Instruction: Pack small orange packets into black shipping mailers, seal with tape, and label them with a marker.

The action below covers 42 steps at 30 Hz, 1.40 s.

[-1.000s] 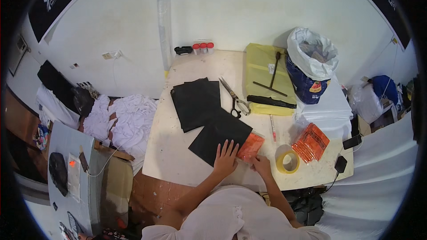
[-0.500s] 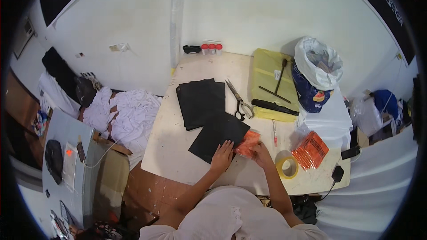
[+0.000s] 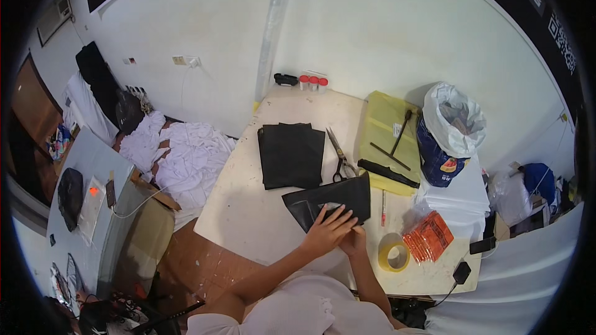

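Note:
A black plastic bag (image 3: 356, 193) lies bent at the near side of the table, its surface creased, with a small pale patch showing by my fingertips. My left hand (image 3: 330, 232) rests over it, fingers stretched out across the plastic. Close beside, my right hand (image 3: 354, 242) is closed at the bag's near edge; some of its fingers are hidden. No orange packet shows in my hands. Beyond the bag lies a stack of similar black bags (image 3: 292, 155), and scissors (image 3: 341, 160) lie to its right.
Right of my hands are a yellow tape roll (image 3: 393, 254), a pile of orange packets (image 3: 429, 236) and a red-and-white pen-like stick (image 3: 383, 209). Farther back lie a yellow package (image 3: 382, 118) with a dark T-shaped tool (image 3: 397, 147) and a blue-and-white sack (image 3: 437, 155). A black adapter (image 3: 461, 272) sits near the right edge.
The orange packet that my right hand held has gone out of sight at the black bag. The bag has been bent and shifted right, my left hand now across it. The whole view has tilted.

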Each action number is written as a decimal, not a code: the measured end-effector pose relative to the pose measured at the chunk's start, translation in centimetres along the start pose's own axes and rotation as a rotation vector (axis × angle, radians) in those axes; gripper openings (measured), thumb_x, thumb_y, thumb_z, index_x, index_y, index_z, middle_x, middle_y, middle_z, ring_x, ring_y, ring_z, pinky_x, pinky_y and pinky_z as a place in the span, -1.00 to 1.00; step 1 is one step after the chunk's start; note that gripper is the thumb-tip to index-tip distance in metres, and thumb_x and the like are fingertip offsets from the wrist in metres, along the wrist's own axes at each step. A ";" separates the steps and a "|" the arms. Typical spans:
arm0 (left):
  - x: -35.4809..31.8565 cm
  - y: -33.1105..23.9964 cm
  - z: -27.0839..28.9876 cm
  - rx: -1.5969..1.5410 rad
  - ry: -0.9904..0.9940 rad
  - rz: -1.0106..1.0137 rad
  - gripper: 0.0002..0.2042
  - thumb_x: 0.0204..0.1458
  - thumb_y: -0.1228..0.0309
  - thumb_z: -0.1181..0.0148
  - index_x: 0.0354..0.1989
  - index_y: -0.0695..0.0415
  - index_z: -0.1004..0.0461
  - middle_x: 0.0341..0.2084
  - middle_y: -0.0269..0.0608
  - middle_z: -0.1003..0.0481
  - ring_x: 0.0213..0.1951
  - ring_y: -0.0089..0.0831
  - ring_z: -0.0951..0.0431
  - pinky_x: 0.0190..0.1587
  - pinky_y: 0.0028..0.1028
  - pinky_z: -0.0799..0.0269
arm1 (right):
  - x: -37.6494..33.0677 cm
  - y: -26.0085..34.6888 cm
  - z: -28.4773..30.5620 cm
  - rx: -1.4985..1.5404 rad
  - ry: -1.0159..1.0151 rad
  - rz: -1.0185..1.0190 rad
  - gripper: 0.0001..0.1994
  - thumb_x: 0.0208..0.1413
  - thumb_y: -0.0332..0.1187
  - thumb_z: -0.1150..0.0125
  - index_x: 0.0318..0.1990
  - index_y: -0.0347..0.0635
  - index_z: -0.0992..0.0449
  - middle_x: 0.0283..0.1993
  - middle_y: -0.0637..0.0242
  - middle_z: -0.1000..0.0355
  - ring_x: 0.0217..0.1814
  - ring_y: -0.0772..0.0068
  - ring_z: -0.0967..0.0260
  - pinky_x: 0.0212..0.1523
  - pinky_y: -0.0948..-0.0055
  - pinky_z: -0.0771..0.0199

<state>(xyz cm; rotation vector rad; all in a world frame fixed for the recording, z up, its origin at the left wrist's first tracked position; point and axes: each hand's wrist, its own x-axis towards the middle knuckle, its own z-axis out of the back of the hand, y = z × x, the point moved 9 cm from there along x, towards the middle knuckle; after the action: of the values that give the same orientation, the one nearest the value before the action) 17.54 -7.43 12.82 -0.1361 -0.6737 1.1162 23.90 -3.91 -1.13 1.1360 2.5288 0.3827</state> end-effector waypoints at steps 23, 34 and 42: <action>8.1 1.8 8.7 -1.894 -0.244 0.390 -0.43 0.13 0.10 0.10 0.26 0.09 0.01 0.15 -0.12 -0.17 0.16 -0.29 -0.19 0.18 -0.31 -0.09 | -3.4 7.3 -11.3 0.510 0.152 0.193 -0.58 0.22 -0.27 0.18 0.19 -0.22 -0.08 0.18 0.24 -0.13 0.18 0.34 -0.09 0.22 0.39 -0.08; 7.4 0.8 8.3 -1.973 -0.218 0.466 -0.49 0.16 0.15 0.11 0.22 0.13 -0.07 0.05 -0.22 -0.28 0.05 -0.44 -0.30 0.12 -0.44 -0.19 | -2.0 6.9 -5.6 0.086 0.048 0.380 -0.55 0.20 -0.29 0.12 0.20 -0.23 -0.07 0.19 0.24 -0.13 0.19 0.35 -0.10 0.22 0.42 -0.07; 4.4 1.9 5.4 -2.063 -0.216 0.664 -0.59 0.14 0.21 0.07 0.08 0.20 -0.22 -0.02 -0.21 -0.36 0.02 -0.38 -0.36 0.09 -0.38 -0.24 | -1.4 7.1 -1.2 -0.224 -0.016 0.483 -0.53 0.19 -0.30 0.07 0.21 -0.24 -0.06 0.19 0.23 -0.13 0.19 0.35 -0.10 0.21 0.45 -0.07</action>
<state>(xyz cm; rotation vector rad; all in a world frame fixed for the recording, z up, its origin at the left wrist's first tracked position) 14.24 -3.97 18.20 -2.1128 -1.8232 0.5677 28.96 -0.54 2.92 1.6377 2.1070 0.7503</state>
